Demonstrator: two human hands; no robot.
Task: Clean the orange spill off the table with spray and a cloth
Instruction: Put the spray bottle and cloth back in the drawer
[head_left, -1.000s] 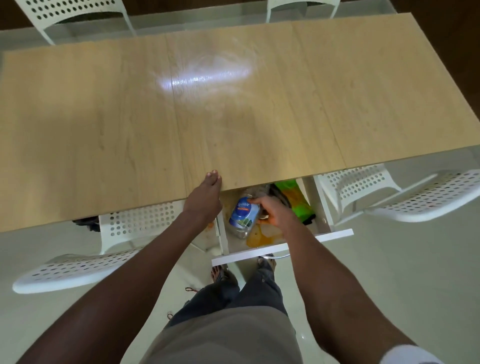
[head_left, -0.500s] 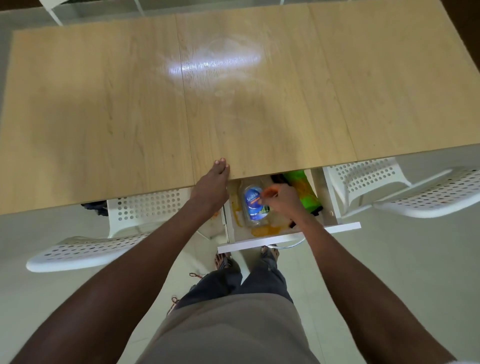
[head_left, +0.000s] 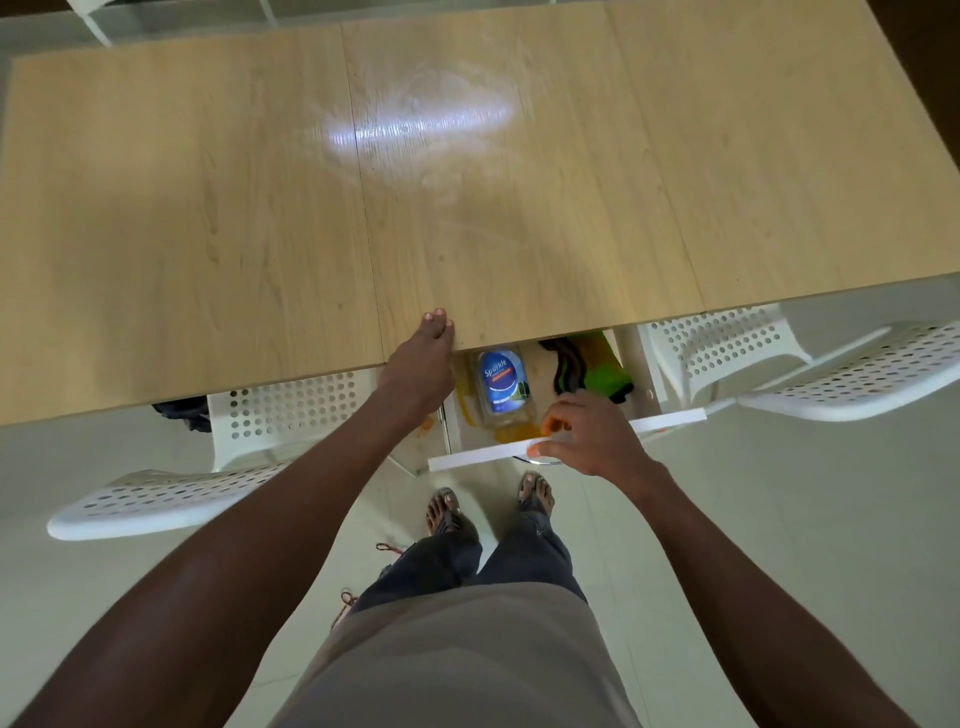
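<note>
Spray bottle (head_left: 501, 387) and green cloth (head_left: 605, 376) lie in open drawer (head_left: 566, 448); right fingers (head_left: 553, 423) seemingly loose, empty.

We see a light wood table (head_left: 519, 208) made of three panels, with a bright glare patch and faint smear marks on the middle panel. A left hand (head_left: 418, 364) rests flat on its near edge. Beneath that edge a white drawer (head_left: 566, 447) stands pulled open. In it a clear spray bottle (head_left: 501, 387) with a blue label lies on its side, and just beside it a green and black cloth (head_left: 592, 371).
</note>
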